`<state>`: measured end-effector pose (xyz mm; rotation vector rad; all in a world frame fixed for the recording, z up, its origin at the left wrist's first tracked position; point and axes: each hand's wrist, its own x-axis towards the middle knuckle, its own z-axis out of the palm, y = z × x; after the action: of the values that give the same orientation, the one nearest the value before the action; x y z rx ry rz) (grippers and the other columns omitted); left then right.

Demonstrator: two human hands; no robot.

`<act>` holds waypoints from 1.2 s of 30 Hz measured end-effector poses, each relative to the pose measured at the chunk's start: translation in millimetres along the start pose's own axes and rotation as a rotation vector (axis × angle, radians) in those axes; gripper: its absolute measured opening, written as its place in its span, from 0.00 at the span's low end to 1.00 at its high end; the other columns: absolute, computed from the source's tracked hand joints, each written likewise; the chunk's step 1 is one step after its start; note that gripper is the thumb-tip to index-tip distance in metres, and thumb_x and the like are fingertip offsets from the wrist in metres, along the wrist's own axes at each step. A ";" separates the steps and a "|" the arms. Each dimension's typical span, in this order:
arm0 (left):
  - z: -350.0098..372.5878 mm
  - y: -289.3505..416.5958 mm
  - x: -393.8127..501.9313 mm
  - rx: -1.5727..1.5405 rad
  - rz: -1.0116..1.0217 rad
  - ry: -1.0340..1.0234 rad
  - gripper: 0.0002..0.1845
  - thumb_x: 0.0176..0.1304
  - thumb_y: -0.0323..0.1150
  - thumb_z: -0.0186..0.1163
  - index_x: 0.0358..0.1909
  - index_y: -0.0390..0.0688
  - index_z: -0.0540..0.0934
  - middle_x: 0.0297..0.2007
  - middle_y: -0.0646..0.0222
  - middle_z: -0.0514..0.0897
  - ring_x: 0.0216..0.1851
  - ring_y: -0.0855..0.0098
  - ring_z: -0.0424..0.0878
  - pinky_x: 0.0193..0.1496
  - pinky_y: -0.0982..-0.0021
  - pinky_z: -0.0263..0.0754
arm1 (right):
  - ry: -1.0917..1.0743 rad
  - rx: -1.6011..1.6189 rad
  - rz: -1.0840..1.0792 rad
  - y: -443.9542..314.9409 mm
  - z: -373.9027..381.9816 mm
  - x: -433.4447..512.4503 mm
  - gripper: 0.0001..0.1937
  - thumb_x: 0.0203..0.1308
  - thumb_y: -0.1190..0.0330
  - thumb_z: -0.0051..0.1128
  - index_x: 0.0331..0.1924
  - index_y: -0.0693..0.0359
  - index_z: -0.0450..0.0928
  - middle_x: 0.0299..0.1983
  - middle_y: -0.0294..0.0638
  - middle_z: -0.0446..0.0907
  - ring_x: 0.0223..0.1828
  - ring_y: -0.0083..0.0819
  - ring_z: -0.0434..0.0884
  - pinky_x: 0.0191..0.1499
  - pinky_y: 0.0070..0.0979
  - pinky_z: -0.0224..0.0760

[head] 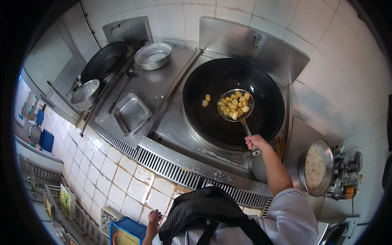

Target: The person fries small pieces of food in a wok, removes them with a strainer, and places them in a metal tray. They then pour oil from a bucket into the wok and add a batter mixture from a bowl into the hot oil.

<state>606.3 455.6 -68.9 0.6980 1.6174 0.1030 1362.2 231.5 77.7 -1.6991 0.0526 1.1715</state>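
Observation:
My right hand (256,143) grips the handle of a round metal strainer (244,122) over a large black wok (208,125). Golden-yellow fried chunks (233,104) fill the strainer, their exact kind unclear. Two or three similar pieces (206,100) lie apart from it in the wok, to its left. Low at my left side, above the floor, hangs my left hand (155,216); its fingers are loosely curled and I see nothing in them.
A square steel pan (132,114), a ladle (130,71) and a metal basin (153,56) sit on the left counter. Beyond stands another wok (102,62). At right are a bowl of pale food (315,168) and seasoning containers (344,174). A blue bin (128,229) stands behind my left hand.

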 end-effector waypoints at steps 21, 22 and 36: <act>-23.1 -9.8 25.3 0.146 0.103 -0.027 0.14 0.73 0.36 0.57 0.48 0.33 0.76 0.32 0.61 0.82 0.25 0.68 0.81 0.23 0.70 0.76 | -0.441 0.296 -0.018 -41.8 98.3 -22.0 0.19 0.72 0.64 0.56 0.22 0.50 0.65 0.17 0.26 0.63 0.15 0.18 0.63 0.20 0.21 0.54; -23.4 -12.8 29.3 0.281 0.207 -0.037 0.14 0.73 0.36 0.58 0.48 0.33 0.76 0.33 0.61 0.82 0.25 0.68 0.81 0.23 0.70 0.76 | -0.412 0.275 -0.035 -36.9 97.0 -38.9 0.18 0.72 0.64 0.57 0.23 0.51 0.65 0.18 0.26 0.64 0.16 0.18 0.63 0.20 0.21 0.54; 5.1 25.5 33.0 0.202 0.058 0.006 0.19 0.70 0.39 0.58 0.51 0.30 0.80 0.39 0.56 0.87 0.28 0.68 0.85 0.30 0.69 0.81 | -0.358 0.352 0.022 27.6 120.4 -141.1 0.21 0.76 0.58 0.53 0.22 0.49 0.65 0.15 0.26 0.64 0.13 0.19 0.63 0.18 0.22 0.58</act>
<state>620.4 490.8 -87.1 0.9009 1.6282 -0.0170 1193.4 242.2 158.6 -1.1696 0.0528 1.3782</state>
